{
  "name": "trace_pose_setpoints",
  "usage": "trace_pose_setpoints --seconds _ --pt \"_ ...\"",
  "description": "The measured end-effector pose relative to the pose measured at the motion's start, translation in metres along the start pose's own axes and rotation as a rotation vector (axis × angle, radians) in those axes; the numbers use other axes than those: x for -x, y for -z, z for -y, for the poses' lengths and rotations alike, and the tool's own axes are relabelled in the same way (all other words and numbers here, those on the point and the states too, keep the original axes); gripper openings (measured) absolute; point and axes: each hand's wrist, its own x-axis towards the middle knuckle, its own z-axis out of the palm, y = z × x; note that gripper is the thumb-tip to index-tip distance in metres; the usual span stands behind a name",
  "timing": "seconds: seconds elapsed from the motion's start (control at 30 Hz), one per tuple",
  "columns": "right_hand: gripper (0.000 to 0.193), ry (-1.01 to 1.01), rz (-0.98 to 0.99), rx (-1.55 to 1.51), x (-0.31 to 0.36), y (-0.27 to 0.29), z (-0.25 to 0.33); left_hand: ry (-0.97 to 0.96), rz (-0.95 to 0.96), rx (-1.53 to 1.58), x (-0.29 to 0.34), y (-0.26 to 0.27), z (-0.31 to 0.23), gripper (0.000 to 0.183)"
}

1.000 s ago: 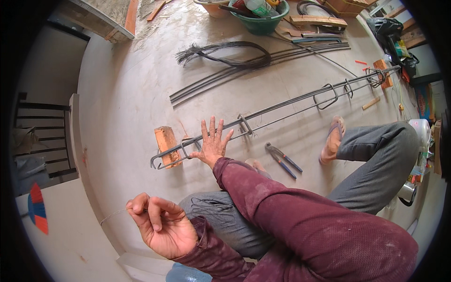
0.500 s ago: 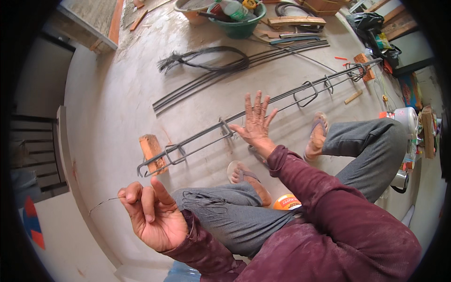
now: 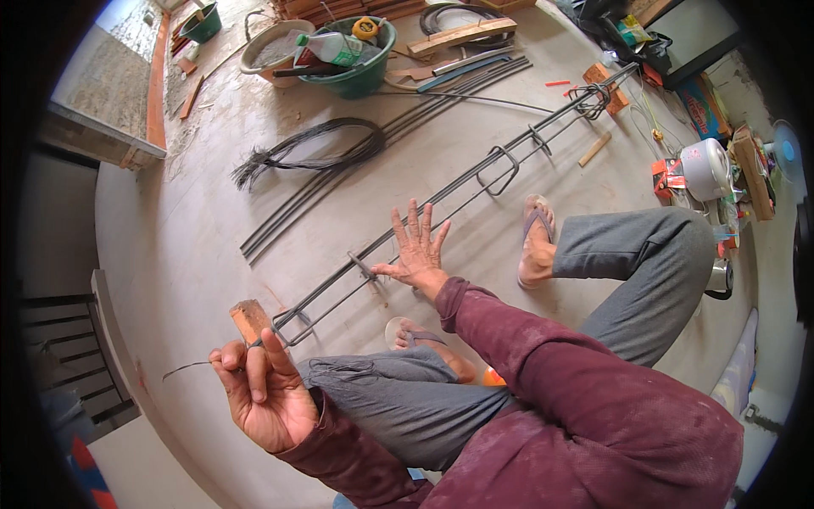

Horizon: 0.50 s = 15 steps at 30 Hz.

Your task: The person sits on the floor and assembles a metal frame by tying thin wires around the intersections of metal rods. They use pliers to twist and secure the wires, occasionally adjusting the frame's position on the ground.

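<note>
My left hand (image 3: 273, 403) is raised at the lower left, palm up. Its thumb and forefinger pinch a thin tie wire (image 3: 186, 367), whose free end sticks out to the left. My right hand (image 3: 415, 259) is spread flat over a long cage of steel bars (image 3: 335, 279), its thumb beside one of the bent stirrups; whether it touches the steel I cannot tell. Another stirrup (image 3: 512, 176) hangs loose-looking farther along the bars. The cage rests on a brick (image 3: 248, 319) at the near end and another brick (image 3: 617, 100) at the far end. More thin wires (image 3: 343, 368) lie across my left thigh.
Beyond the cage lie straight steel bars (image 3: 292, 214) and a coil of black wire (image 3: 373, 136). A green tub (image 3: 356, 83) with bottles and a tape measure stands farther back. My sandalled feet are close to the cage. At right are a rice cooker (image 3: 705, 169) and a wood stick (image 3: 594, 149).
The view has swung, so the cage and floor items appear shifted left and more steeply slanted. Both hands keep nearly the same pose: left pinching the wire, right spread over the cage.
</note>
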Motion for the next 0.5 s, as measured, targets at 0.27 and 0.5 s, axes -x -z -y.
trace_pose_setpoints --seconds 0.27,0.5 --pt "0.121 0.042 0.038 -0.06 -0.002 0.014 -0.015 -0.025 -0.072 -0.169 -0.009 -0.004 0.017 0.01" --pt "0.043 -0.33 -0.413 -0.213 -0.062 0.104 -0.211 0.442 -0.152 -1.151 -0.049 0.016 0.134 0.023"
